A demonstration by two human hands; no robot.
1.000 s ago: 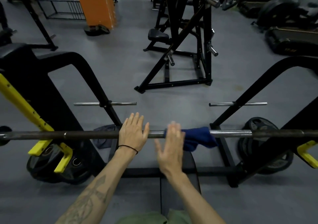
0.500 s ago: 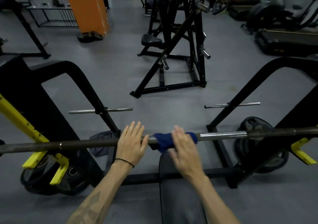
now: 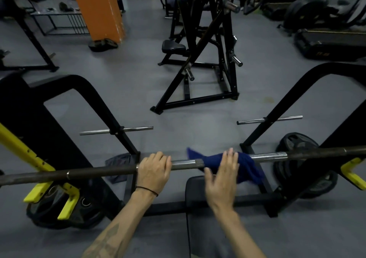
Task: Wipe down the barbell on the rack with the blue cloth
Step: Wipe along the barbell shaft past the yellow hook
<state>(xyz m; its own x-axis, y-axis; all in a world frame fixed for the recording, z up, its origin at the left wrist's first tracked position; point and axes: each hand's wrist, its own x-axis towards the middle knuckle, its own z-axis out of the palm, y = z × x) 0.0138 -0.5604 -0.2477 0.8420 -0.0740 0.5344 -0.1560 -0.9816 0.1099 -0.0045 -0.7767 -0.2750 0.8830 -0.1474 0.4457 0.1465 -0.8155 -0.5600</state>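
Observation:
The barbell lies across the black rack, running from the left edge to the right edge of the view. My left hand grips the bar left of centre, fingers curled over it. The blue cloth is draped over the bar just right of centre, one corner sticking up to the left. My right hand presses flat on the cloth with straight fingers; it is motion-blurred.
Yellow bar catches sit at both ends of the rack. Weight plates lean at the right and lie at the lower left. A black bench pad is under my right arm. Another black machine stands ahead on the grey floor.
My right hand slid the blue cloth rightward along the bar from beside my left hand. My left hand's fingers, straight before, now curl over the bar.

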